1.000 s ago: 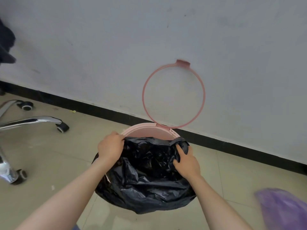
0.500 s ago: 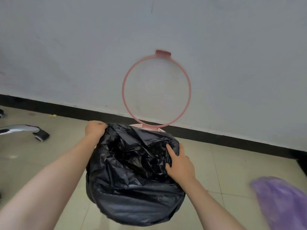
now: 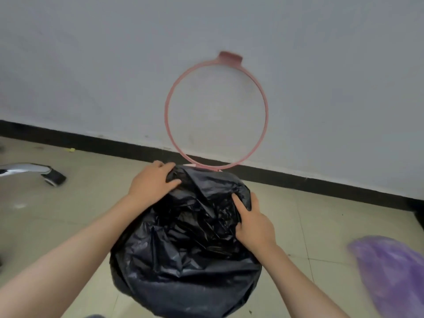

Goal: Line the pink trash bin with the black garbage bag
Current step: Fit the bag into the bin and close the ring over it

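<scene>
The black garbage bag (image 3: 183, 255) drapes over the whole pink trash bin, hiding its body; only a sliver of pink rim (image 3: 190, 165) shows at the back. The bin's pink ring frame (image 3: 168, 106) stands flipped up against the wall. My left hand (image 3: 151, 182) lies on the bag's edge at the far left of the rim, fingers gripping the plastic. My right hand (image 3: 252, 223) presses on the bag at the right side of the rim, thumb and fingers holding a fold.
A grey wall with a black baseboard (image 3: 321, 182) runs right behind the bin. A chrome office chair leg with a caster (image 3: 54, 177) sits on the tiled floor at left. A purple plastic bag (image 3: 394, 274) lies at the lower right.
My left hand has slid along the rim toward the back with the bag's edge. The bag now covers nearly all the pink rim. My right hand has kept its place.
</scene>
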Motion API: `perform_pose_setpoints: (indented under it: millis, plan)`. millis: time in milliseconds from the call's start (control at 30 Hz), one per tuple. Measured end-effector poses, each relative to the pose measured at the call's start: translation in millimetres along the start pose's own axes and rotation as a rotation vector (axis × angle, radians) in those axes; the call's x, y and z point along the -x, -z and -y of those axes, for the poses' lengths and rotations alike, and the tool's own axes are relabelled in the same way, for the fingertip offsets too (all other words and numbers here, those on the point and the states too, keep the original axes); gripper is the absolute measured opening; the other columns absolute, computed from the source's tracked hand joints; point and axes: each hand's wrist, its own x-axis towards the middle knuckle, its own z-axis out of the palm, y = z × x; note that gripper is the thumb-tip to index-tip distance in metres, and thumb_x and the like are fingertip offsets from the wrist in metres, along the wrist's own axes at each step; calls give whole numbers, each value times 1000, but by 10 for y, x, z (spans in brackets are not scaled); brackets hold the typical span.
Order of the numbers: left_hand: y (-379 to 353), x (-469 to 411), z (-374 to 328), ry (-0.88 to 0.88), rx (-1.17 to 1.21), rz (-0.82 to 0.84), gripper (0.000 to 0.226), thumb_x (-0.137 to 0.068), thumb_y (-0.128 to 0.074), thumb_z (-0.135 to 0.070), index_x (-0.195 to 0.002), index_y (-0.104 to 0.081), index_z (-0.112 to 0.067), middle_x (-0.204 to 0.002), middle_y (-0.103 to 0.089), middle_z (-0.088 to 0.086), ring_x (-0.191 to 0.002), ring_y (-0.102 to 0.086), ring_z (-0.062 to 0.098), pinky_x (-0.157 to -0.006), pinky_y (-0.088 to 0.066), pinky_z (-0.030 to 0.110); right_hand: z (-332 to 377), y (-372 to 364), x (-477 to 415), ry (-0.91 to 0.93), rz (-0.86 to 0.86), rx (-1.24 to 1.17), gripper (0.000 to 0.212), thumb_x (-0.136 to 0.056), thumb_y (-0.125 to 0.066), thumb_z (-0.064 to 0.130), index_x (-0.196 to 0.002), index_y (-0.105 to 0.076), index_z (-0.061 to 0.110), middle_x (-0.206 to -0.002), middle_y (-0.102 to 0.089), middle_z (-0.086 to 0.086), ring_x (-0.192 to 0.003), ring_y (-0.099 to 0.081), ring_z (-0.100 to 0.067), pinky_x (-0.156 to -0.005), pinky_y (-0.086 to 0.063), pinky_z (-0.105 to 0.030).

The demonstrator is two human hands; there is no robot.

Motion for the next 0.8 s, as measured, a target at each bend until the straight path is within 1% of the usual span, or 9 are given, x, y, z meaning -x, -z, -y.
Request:
perform_pose_setpoints:
  millis: [100, 200, 300, 400, 500, 600, 667, 733, 800]
  plan:
    - [34, -28, 158, -1, 68, -12, 36, -91, -49, -29, -123, -56, -15, -122, -64, 13, -111, -56, 33, -85, -43, 36, 143, -10, -34, 28, -9, -39, 77, -84, -48, 21, -143, -2, 40, -157, 0, -10, -87, -58, -31, -61, -38, -28]
    - [52, -36, 226, 49, 137, -42, 27, -93, -43, -24, -94, -64, -7, -106, -68, 20, -100, -59, 36, -74, -39, 35, 187, 6, -55, 60, -21, -53, 81, -86, -49, 30, -144, 8, 36, -157, -2, -8, -91, -57, -32, -62, -40, -29]
    - [52, -88, 196, 143, 177, 55, 38, -95, -31, -28, -67, -48, -9, -93, -64, 23, -94, -58, 38, -72, -37, 36, 192, 37, -55, 56, 0, -61, 83, -86, -49, 34, -144, 10, 32, -156, -6, -7, -87, -59, -32, -61, -41, -30]
    - [67, -182, 197, 304, 280, 184, 44, -96, -22, -34, -76, -52, -9, -123, -57, 26, -104, -53, 33, -86, -36, 36, 193, 49, -69, 35, 2, -71, 83, -86, -48, 39, -145, 9, 28, -151, -17, -7, -85, -61, -33, -59, -41, -30]
    - [78, -200, 194, 441, 406, 268, 48, -94, -22, -33, -103, -58, -3, -135, -48, 23, -114, -48, 33, -88, -32, 35, 191, 45, -95, 11, -8, -83, 82, -86, -48, 43, -145, 7, 28, -146, -25, -7, -88, -61, -32, -59, -41, -29]
    - [138, -160, 178, 299, 429, -9, 37, -95, -29, -23, -114, -53, -2, -134, -50, 21, -121, -45, 35, -96, -35, 37, 198, 56, -106, 12, 14, -95, 84, -86, -47, 49, -145, 9, 29, -147, -23, -8, -96, -60, -31, -61, -41, -29]
    - [240, 24, 130, 191, 421, -202, 40, -94, -36, -24, -128, -47, -5, -138, -46, 18, -129, -37, 34, -105, -30, 40, 232, 119, -94, -7, 82, -114, 84, -86, -44, 53, -144, 11, 29, -150, -19, -9, -112, -52, -34, -72, -46, -35]
    - [303, 342, 107, -11, 117, -195, 42, -93, -39, -30, -131, -47, -13, -144, -41, 12, -135, -27, 31, -110, -23, 42, 278, 209, -51, -34, 149, -93, 81, -87, -39, 58, -145, 8, 27, -156, -9, -11, -135, -28, -37, -99, -38, -46]
    - [254, 728, 115, -211, -157, -14, 44, -92, -34, -41, -131, -46, -24, -151, -32, 3, -141, -15, 23, -114, -13, 42, 367, 300, 64, 25, 8, 41, 71, -91, -34, 54, -146, -7, 19, -157, -7, -16, -143, -10, -35, -112, -22, -49]
